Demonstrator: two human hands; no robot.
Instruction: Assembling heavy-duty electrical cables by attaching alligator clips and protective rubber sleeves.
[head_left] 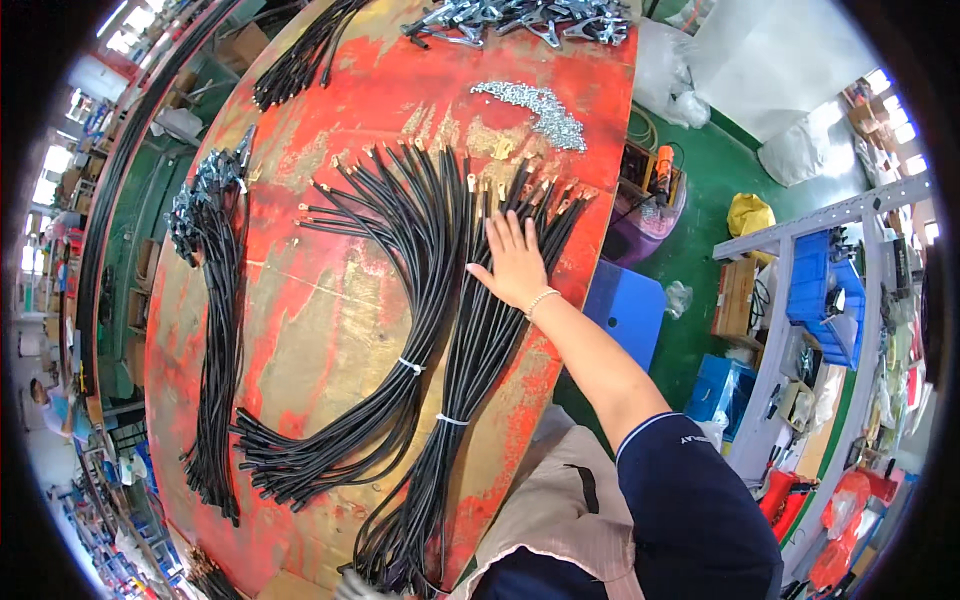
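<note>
My right hand (515,262) lies palm down with fingers spread on the upper part of a bundle of black cables (480,330). That bundle's top ends carry copper-coloured lugs, and a white cable tie (452,420) binds it lower down. Just left, a second bundle of black cables (425,300) curves away, also tied in white, its lugged ends fanned out. At the lower edge, by the tail of the first bundle, a greyish-white shape (358,586) may be my gloved left hand; its fingers cannot be made out.
The cables rest on a worn red and tan table (330,320). Farther left is a cable bundle with metal clamps (215,200). Small metal parts (540,110) lie scattered beyond my hand, with more clamps (520,20) at the far edge. A grey metal rack (790,300) holds blue bins at right.
</note>
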